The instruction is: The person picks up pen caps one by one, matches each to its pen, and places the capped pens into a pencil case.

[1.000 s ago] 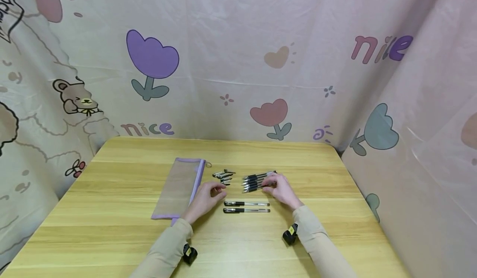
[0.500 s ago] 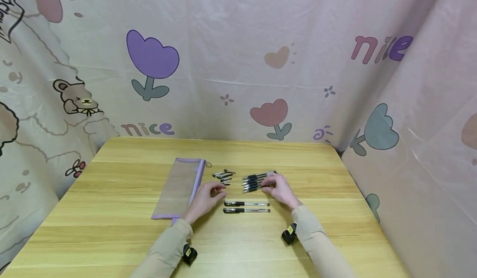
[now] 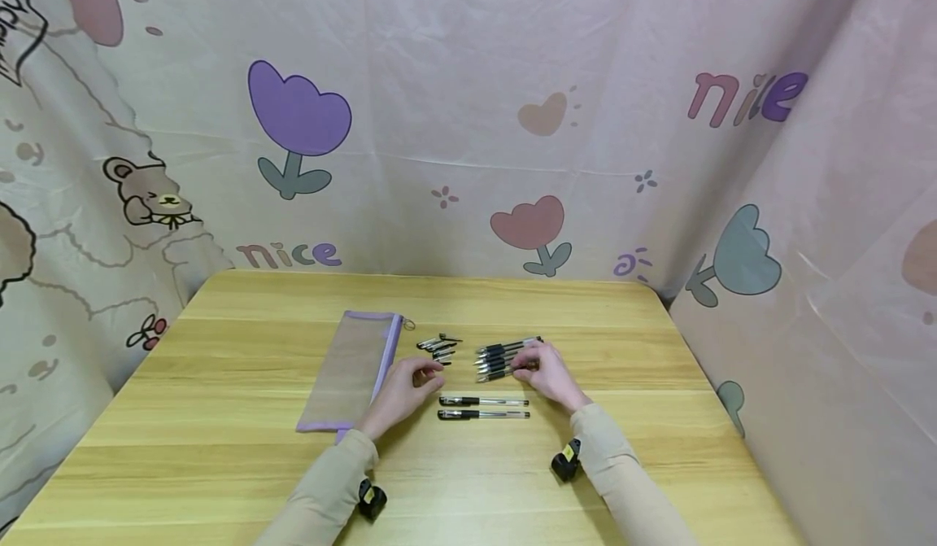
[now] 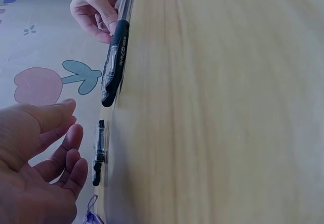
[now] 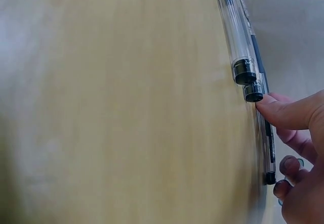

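On the wooden table (image 3: 220, 448) lie a bundle of several uncapped black pens (image 3: 501, 352), a little heap of pen caps (image 3: 439, 344) and two capped pens (image 3: 483, 407) side by side nearer me. My right hand (image 3: 523, 371) rests on the bundle's near side. In the right wrist view its thumb (image 5: 283, 110) and curled fingers pinch one pen (image 5: 268, 140). My left hand (image 3: 428, 379) hovers just in front of the caps, fingers relaxed and empty (image 4: 71, 143). One cap (image 4: 98, 150) lies just past its fingertips.
A flat tan pouch with purple trim (image 3: 351, 371) lies left of the left hand, its zipper pull at the far end. A printed cloth backdrop (image 3: 468, 123) walls the table at the back and on both sides.
My right hand has edged slightly left along the pen bundle. My left hand and the other things stay where they were.
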The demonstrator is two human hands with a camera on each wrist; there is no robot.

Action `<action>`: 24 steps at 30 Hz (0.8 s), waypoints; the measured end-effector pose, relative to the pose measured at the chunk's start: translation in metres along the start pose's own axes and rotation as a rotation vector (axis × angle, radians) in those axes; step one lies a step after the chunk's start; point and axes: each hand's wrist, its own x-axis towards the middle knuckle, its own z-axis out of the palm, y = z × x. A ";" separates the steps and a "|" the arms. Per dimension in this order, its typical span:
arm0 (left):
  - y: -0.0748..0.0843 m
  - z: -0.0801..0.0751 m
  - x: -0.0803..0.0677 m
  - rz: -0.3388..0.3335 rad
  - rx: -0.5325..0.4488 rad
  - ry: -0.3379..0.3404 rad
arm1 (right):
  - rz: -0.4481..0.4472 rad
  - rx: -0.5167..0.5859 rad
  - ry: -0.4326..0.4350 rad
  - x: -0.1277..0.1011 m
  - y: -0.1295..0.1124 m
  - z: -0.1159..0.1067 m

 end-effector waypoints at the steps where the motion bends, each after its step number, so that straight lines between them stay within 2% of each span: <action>1: 0.000 0.000 0.000 -0.002 -0.002 -0.001 | -0.007 -0.004 -0.001 0.000 0.000 0.000; 9: -0.001 -0.002 0.000 -0.010 -0.019 -0.012 | -0.051 -0.031 -0.017 0.001 0.003 0.001; 24: -0.002 -0.004 0.004 -0.034 -0.024 0.021 | -0.025 -0.025 -0.022 -0.003 0.003 -0.002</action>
